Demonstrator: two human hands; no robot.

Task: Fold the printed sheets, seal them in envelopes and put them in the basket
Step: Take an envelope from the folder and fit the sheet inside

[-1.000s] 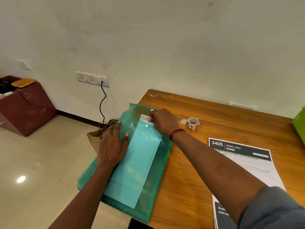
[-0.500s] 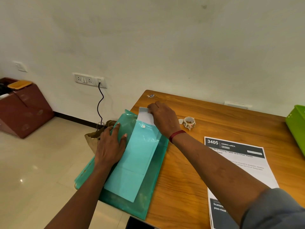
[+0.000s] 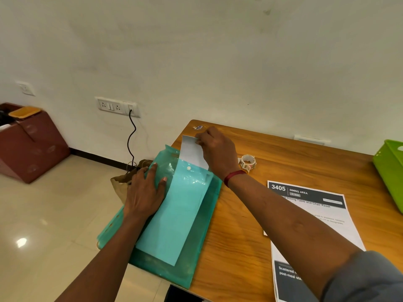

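The left hand [image 3: 145,192] lies palm down on the teal plastic folder [image 3: 196,253], its fingers straight and slightly spread toward 1 o'clock and its thumb toward the folder's middle, pressing the plastic flat; its forearm comes in from the frame's 7 o'clock corner. The right hand [image 3: 218,153] is well apart from it, at the folder's 12 o'clock end, knuckles up and wrist bent. Its fingertips pinch the top edge of a white paper [image 3: 192,150] that sticks partway out of the folder's mouth; whether this is an envelope or a folded sheet cannot be told. A red band circles the right wrist, and that arm stretches in from 5 o'clock with a grey sleeve at the frame's edge. Through the plastic a paler teal rectangle shows, running lengthwise, with a round snap button [image 3: 188,168] just below the white paper. The folder lies at the left edge of the wooden table [image 3: 283,153], overhanging it toward the floor. A printed sheet [image 3: 316,216] headed "3405 DINING AREA" lies flat at the folder's 3 o'clock, partly under the right forearm. A small roll of tape [image 3: 247,162] sits just beside the right wrist. The green basket [image 3: 388,171] stands at the view's 3 o'clock edge, well apart from both hands.
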